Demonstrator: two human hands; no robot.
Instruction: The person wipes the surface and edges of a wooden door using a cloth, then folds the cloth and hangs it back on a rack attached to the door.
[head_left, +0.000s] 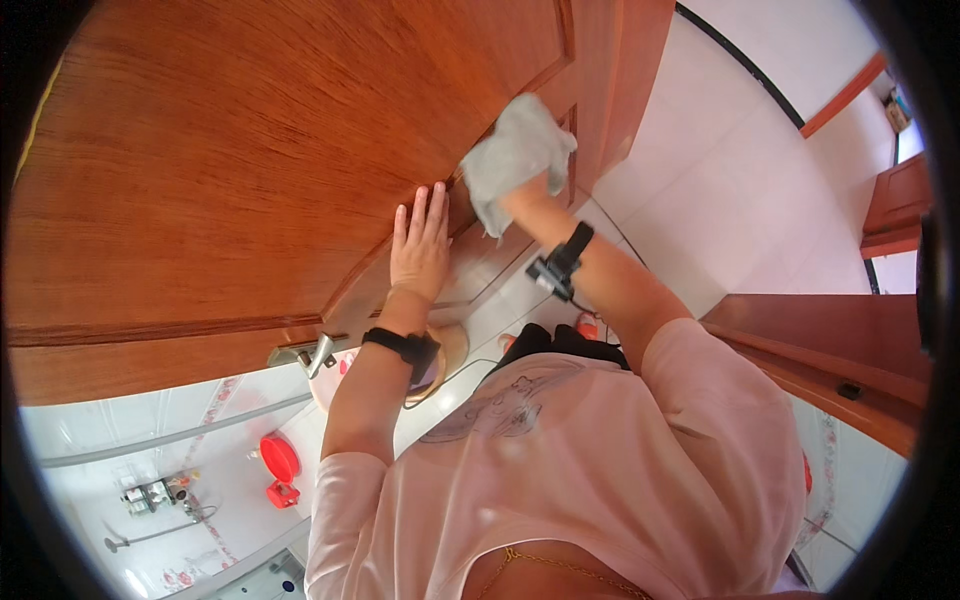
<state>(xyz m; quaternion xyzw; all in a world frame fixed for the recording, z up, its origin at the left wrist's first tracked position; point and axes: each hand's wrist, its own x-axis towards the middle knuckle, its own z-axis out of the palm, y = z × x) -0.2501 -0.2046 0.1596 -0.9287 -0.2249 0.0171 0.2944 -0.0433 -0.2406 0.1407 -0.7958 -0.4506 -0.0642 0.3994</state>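
Observation:
A brown wooden panel door (247, 172) stands before me, with raised moulding around its panels. My left hand (420, 255) lies flat on the door near a panel's edge, fingers extended and slightly apart, with nothing in it. Up and to the right of it, a light grey cloth (517, 154) is against the door's moulding. My right hand (525, 196) is mostly hidden beneath the cloth and blurred. Below and left of my left hand is the metal lever handle (319, 356) of the door. Both wrists wear black straps.
A wooden door frame (825, 382) with a strike hole rises at the right. Pale tiles (675, 202) cover the floor beyond the door. Behind, a red basin (279, 459) and a shower fitting (154, 536) are by a tiled wall. A round wooden-looking container (454, 349) stands below my left arm.

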